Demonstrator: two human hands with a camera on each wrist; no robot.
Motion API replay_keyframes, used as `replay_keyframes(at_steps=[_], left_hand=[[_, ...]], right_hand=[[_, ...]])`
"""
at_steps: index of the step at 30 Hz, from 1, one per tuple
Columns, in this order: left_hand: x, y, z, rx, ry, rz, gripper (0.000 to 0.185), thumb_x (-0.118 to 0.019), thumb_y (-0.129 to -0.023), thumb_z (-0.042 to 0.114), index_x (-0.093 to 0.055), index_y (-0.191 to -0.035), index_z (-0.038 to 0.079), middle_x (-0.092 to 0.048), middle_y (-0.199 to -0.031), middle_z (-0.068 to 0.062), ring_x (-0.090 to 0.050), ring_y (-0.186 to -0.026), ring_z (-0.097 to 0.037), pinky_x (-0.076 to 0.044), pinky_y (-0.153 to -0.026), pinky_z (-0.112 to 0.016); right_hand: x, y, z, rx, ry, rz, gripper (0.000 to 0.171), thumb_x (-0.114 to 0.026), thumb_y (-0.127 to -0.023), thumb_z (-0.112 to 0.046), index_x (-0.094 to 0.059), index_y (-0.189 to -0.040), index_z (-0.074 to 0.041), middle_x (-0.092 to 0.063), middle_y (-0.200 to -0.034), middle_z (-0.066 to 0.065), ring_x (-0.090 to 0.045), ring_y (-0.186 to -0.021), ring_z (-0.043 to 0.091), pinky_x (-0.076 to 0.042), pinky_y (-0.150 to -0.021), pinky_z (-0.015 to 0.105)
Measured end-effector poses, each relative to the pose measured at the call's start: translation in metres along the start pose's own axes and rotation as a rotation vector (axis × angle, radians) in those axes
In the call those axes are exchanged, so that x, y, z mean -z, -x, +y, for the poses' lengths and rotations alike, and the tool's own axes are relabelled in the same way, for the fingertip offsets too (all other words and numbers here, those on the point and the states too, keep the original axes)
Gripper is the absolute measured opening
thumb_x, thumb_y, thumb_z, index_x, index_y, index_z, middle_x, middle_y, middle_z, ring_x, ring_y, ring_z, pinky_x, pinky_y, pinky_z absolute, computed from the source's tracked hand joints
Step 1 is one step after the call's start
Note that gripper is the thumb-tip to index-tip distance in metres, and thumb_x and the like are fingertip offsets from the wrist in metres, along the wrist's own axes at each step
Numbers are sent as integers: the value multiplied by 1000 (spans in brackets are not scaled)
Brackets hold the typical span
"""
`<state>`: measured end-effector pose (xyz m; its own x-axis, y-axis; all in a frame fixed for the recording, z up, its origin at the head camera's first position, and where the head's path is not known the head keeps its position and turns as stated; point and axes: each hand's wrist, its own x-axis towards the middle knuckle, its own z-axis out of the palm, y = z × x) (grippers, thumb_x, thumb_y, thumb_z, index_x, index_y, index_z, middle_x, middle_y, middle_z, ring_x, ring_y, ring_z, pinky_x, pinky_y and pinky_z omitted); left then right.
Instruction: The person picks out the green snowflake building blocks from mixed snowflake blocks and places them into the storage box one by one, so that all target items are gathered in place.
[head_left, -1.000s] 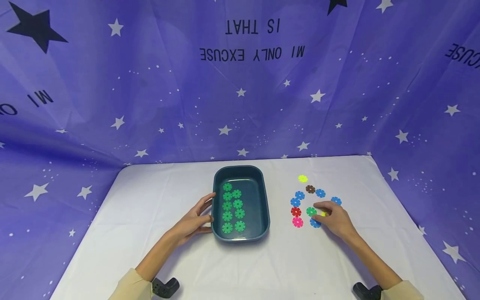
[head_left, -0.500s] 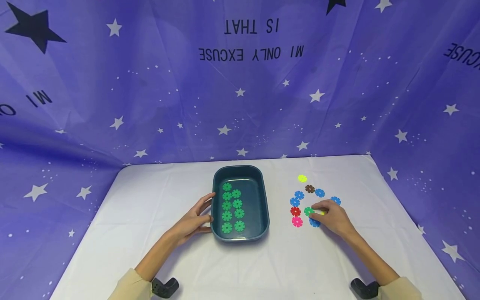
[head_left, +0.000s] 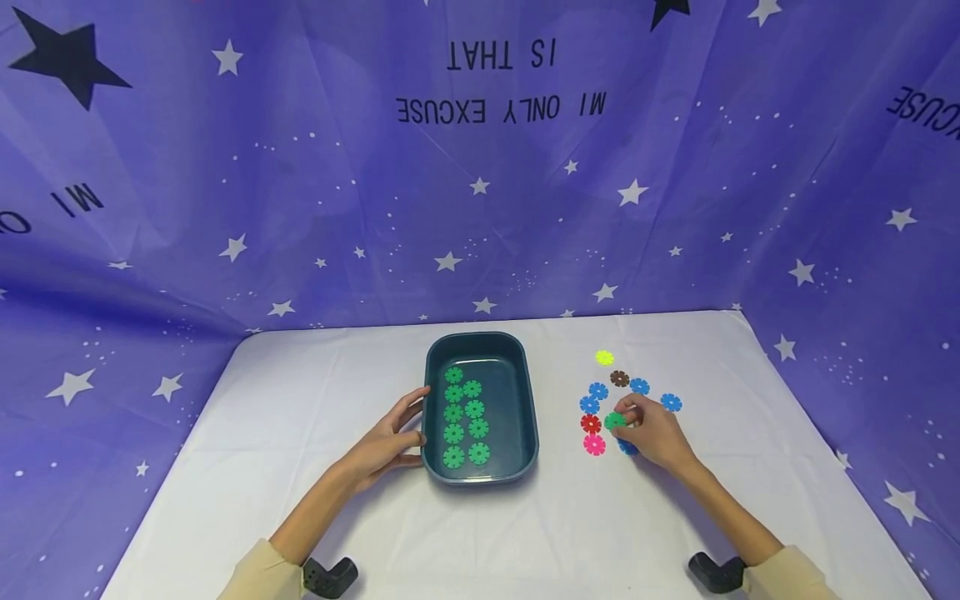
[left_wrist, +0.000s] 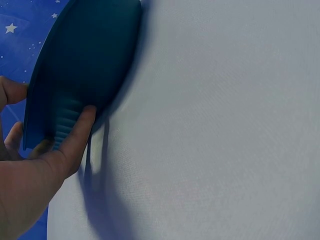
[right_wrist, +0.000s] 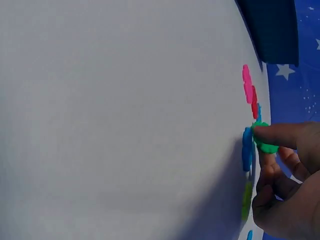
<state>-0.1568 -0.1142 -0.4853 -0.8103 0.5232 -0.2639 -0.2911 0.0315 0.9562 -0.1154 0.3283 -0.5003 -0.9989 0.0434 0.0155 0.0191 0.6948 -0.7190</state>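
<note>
My right hand [head_left: 656, 433] pinches a green notched plastic disc [head_left: 615, 422] between thumb and fingers, over the loose discs on the right. In the right wrist view the green disc [right_wrist: 267, 145] is held on edge close beside a blue disc [right_wrist: 247, 150]. My left hand [head_left: 382, 446] rests against the left outer wall of a dark teal tray [head_left: 510, 475], its fingers spread. The left wrist view has fingertips at the tray's [left_wrist: 95, 45] rim and one finger on the ribbed part of its wall. Several green discs [head_left: 453, 412] lie in two columns along the tray's left side.
Around my right hand lie a pink disc [head_left: 594, 444], a red disc [head_left: 591, 424], several blue discs [head_left: 671, 402], a brown disc [head_left: 619, 378] and a yellow disc [head_left: 604, 357]. A white cloth [head_left: 480, 542] covers the table. Purple star-printed fabric [head_left: 337, 208] hangs behind it.
My right hand has closed on the green disc and shifted slightly left with it, now covering the yellow disc that showed by its fingers. The left hand and tray have stayed in place.
</note>
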Motion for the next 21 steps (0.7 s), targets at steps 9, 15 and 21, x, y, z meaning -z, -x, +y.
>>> replay_keyframes(at_steps=[9,15,21], left_hand=[[1,0,1,-4,10,-8,86,-52,-86,-4,-17,-160,20,-3,-165,-16,-43,-125,-42,-51,-93,-52],[1,0,0,-3,0,-5,85,-53,-86,-3,-18,-160,22,-3,-165,-16,-44,-125,-41,-51,-92,-52],[1,0,0,-8,-1,-4,85,-53,-86,-3,-18,-160,21,-5,-165,-16,-45,-124,-40,-51,-92,-52]], right_hand=[[-6,-19,-53,-66,-415,-68,28,-68,-91,-6,-64,-118,1,-69,-99,15,-66,-89,34,-57,-72,35],[-26,-42,-103,-67,-629,-159,35,-68,-91,-1,-62,-125,6,-70,-101,15,-69,-91,31,-55,-86,46],[-55,-63,-139,-46,-709,-242,38,-66,-90,6,-61,-127,9,-70,-102,14,-67,-98,35,-55,-87,42]])
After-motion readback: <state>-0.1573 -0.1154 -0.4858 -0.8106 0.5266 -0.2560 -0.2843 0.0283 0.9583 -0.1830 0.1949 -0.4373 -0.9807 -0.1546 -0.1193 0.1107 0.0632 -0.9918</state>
